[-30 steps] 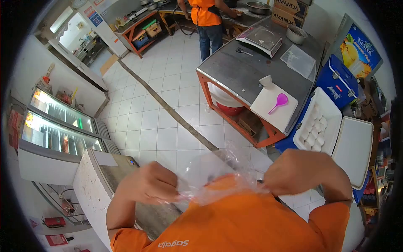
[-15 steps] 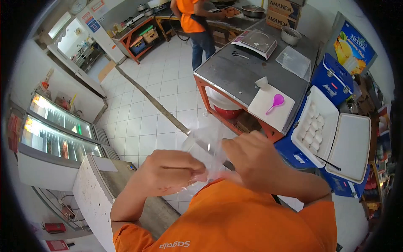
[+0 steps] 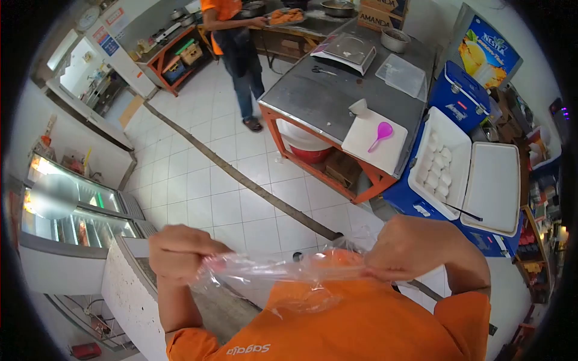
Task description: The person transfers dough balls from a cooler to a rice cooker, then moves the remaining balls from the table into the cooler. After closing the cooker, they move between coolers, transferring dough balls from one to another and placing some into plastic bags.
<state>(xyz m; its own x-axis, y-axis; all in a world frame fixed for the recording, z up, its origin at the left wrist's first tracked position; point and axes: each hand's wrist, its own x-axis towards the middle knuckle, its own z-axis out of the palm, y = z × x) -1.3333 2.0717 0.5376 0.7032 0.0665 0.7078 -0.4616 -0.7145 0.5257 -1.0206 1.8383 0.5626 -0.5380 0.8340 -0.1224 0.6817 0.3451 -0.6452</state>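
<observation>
Clear plastic, thin: one bag [image 3: 289, 272], creased and glossy, drawn out lengthwise between two bare hands, just in front of the wearer's orange shirt [image 3: 367, 325]; contents, if any, not distinguishable through the glare. Left hand [image 3: 179, 253]: fingers curled tight, gripping the bag's near end, where a pinkish patch shows; whether print or something beneath cannot be told. Right hand [image 3: 415, 248]: fingers folded closed around the opposite end, loose film bunched beside the knuckles. Below the left forearm: a worn white cabinet [image 3: 123, 280]. Beyond the right hand: one blue cooler [image 3: 397, 195], open, white pieces [image 3: 436, 174] inside, its lid [image 3: 492, 183] laid back. Metal-topped table [image 3: 343, 96], carrying a white board [image 3: 359, 139] with a pink ladle [image 3: 385, 129] upon it, also a scale [image 3: 349, 55] and scissors [image 3: 323, 70]. Far side: one co-worker [image 3: 232, 69], a hand at a tray [image 3: 286, 17] of orange-brown food. Hazards, by judgement: film this thin could split along the stretched span, caused by a hard or uneven pull; an end could slip free, should either grip rest on few folds; stuck layers could tear, if forced apart.
</observation>
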